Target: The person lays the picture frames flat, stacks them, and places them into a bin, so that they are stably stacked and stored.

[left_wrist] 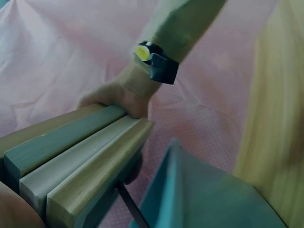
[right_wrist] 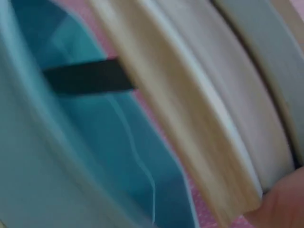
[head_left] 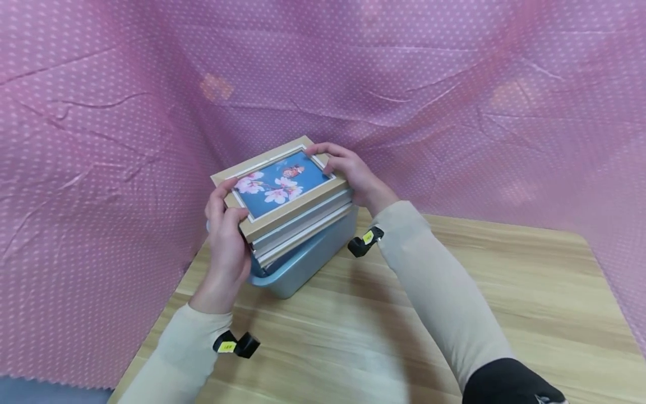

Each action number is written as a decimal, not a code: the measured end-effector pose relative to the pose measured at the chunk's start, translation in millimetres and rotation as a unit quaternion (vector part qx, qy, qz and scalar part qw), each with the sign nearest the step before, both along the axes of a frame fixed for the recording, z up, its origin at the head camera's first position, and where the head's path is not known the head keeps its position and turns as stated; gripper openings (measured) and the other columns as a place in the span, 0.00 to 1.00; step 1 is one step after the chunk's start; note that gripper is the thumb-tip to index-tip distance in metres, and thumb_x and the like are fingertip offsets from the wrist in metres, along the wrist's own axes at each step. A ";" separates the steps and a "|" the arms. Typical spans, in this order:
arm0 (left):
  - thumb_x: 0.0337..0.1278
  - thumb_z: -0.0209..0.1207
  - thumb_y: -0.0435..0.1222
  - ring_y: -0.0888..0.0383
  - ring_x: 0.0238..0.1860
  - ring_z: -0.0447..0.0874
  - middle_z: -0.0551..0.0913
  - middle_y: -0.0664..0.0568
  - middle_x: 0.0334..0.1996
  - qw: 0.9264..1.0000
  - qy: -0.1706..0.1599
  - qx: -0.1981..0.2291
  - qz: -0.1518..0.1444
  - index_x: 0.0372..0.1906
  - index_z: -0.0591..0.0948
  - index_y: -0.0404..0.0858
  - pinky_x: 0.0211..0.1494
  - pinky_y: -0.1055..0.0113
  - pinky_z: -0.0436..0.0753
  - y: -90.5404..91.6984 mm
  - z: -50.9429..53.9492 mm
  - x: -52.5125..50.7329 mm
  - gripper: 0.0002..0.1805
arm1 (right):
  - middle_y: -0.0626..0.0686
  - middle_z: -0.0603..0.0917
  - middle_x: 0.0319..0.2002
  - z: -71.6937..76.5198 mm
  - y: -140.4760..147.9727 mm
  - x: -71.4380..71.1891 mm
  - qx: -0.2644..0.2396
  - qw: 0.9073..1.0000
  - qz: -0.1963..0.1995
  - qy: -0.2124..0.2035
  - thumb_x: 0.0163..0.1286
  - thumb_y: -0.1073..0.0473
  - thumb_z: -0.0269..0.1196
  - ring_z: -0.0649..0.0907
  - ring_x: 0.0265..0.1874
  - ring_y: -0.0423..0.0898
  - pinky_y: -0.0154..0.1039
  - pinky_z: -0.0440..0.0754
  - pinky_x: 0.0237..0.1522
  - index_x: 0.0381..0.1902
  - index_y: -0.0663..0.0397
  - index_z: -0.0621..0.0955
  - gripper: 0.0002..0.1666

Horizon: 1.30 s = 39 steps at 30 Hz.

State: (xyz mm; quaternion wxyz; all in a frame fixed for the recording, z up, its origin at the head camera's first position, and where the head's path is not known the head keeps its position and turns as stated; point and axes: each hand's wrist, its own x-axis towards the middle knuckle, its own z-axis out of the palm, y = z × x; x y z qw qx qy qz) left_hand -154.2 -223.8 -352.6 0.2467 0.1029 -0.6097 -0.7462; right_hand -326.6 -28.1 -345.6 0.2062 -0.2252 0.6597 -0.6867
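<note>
Between both hands is a stack of several picture frames (head_left: 303, 227), tilted above a light blue bin (head_left: 313, 261). The top picture frame (head_left: 282, 185) has a pale wood border and a blue picture of pink blossoms and a butterfly. My left hand (head_left: 226, 241) grips the stack's left end, and my right hand (head_left: 355, 174) holds its right end. In the left wrist view, the edges of the grey-blue, whitish and wooden frames (left_wrist: 99, 161) lie one against another. A dark strip (right_wrist: 90, 76) sticks out from the lowest frame toward the bin in the right wrist view.
The bin stands on a wood-grain table (head_left: 323, 336), toward its far left side. Pink dotted cloth (head_left: 353, 67) hangs behind and to the left of the table. Inside the bin, a thin pale line (right_wrist: 133, 147) shows on the blue wall.
</note>
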 end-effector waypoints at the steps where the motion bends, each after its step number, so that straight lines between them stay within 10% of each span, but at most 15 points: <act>1: 0.61 0.45 0.27 0.47 0.76 0.60 0.50 0.55 0.76 1.000 0.001 -0.001 0.005 0.70 0.74 0.50 0.73 0.58 0.68 -0.7 -3.1 -2.0 0.33 | 0.45 0.72 0.80 -2.4 -1.3 -1.5 0.002 1.000 -0.001 0.002 0.57 0.61 0.59 0.73 0.74 0.60 0.63 0.70 0.75 0.64 0.43 0.84 0.34; 9: 0.60 0.45 0.26 0.46 0.74 0.61 0.50 0.53 0.76 1.000 -0.003 -0.011 0.019 0.72 0.72 0.47 0.73 0.59 0.68 -6.3 -20.2 -10.4 0.33 | 0.43 0.70 0.81 -17.2 -8.5 -14.5 0.029 0.999 0.006 0.021 0.57 0.58 0.59 0.71 0.75 0.59 0.65 0.69 0.74 0.66 0.39 0.84 0.36; 39: 0.58 0.56 0.26 0.45 0.82 0.48 0.45 0.47 0.81 0.975 -0.189 -0.109 0.041 0.75 0.71 0.45 0.86 0.56 0.56 -28.6 -37.1 -33.9 0.36 | 0.46 0.57 0.88 -52.5 -23.2 -40.6 0.103 0.993 0.048 0.031 0.63 0.61 0.63 0.59 0.83 0.57 0.66 0.55 0.85 0.72 0.36 0.82 0.37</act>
